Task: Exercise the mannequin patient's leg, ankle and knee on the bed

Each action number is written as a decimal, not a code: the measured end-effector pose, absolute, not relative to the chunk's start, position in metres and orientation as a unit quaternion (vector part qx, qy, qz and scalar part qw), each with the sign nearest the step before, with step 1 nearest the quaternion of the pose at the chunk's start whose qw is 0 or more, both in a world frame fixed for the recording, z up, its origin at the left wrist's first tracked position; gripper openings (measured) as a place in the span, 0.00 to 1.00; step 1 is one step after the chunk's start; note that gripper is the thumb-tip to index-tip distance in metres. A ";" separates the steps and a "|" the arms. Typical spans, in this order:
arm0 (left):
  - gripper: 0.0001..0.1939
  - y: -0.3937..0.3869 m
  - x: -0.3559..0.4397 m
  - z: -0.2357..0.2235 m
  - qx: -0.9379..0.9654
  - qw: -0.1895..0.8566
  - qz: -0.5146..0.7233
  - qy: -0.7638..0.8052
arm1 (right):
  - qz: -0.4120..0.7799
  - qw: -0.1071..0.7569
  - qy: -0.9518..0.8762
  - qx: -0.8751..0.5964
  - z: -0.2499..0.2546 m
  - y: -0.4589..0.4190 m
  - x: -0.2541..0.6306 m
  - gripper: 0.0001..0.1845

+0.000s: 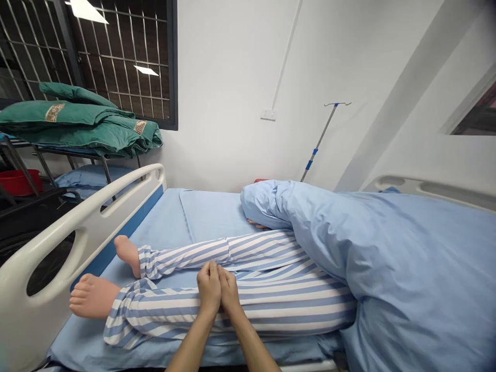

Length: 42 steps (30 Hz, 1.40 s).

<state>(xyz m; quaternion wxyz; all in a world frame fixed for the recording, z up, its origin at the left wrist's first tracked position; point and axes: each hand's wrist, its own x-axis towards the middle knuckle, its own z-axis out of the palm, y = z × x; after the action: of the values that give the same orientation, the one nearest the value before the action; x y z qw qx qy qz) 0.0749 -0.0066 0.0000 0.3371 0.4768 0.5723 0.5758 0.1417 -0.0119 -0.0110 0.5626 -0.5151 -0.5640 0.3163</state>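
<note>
My left hand (209, 287) and my right hand (229, 289) are side by side, touching, over the legs of a figure lying on the bed. Both are closed into fists, with nothing visible in them. Beneath are blue-and-white striped trousers (287, 305); whether my fists press on the cloth I cannot tell. Two bare, manikin-like feet, a near foot (95, 297) and a far foot (127, 253), stick out of the trouser legs at the left. A light blue quilt (406, 258) hides the upper body, and a few fingertips (256, 223) show under its edge.
The bed's white footboard (77, 222) rises at the left, and a headboard (434, 188) is at the right. A drip pole (323, 134) stands by the wall behind. Folded green quilts (85, 124) lie on a rack beyond the footboard, near a red basin (21, 182).
</note>
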 end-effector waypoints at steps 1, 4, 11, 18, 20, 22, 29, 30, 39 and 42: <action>0.18 -0.007 0.078 0.000 0.461 0.342 0.589 0.570 | 0.319 0.563 -0.560 -0.517 -0.008 -0.012 0.143 0.24; 0.17 -0.008 0.081 -0.008 0.479 0.320 0.555 0.600 | 0.337 0.534 -0.576 -0.519 0.006 -0.011 0.104 0.23; 0.15 -0.007 0.072 -0.025 0.580 0.261 0.446 0.630 | 0.393 0.404 -0.755 -0.336 0.052 -0.006 -0.123 0.23; 0.15 -0.006 0.064 -0.027 0.604 0.264 0.444 0.607 | 0.311 0.484 -0.670 -0.469 0.068 -0.041 0.076 0.26; 0.16 -0.006 0.063 -0.028 0.617 0.268 0.433 0.600 | 0.292 0.512 -0.623 -0.514 0.048 -0.038 0.130 0.26; 0.16 -0.006 0.063 -0.028 0.622 0.271 0.425 0.599 | 0.287 0.527 -0.598 -0.532 0.024 -0.032 0.150 0.25; 0.16 -0.009 0.067 -0.025 0.631 0.260 0.407 0.607 | 0.296 0.558 -0.561 -0.535 -0.022 -0.022 0.138 0.22; 0.16 -0.009 0.067 -0.025 0.632 0.260 0.408 0.605 | 0.299 0.557 -0.562 -0.533 -0.024 -0.022 0.140 0.23; 0.16 0.001 0.079 -0.016 0.596 0.293 0.442 0.603 | 0.327 0.581 -0.540 -0.514 -0.030 -0.018 0.151 0.24; 0.17 0.001 0.089 -0.013 0.551 0.317 0.470 0.613 | 0.343 0.601 -0.513 -0.507 -0.030 -0.017 0.153 0.25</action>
<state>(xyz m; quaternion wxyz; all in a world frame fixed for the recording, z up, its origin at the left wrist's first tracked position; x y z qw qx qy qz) 0.0894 0.0005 -0.0131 0.3168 0.5505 0.6132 0.4696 0.1531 -0.0167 -0.0303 0.6011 -0.5074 -0.5135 0.3428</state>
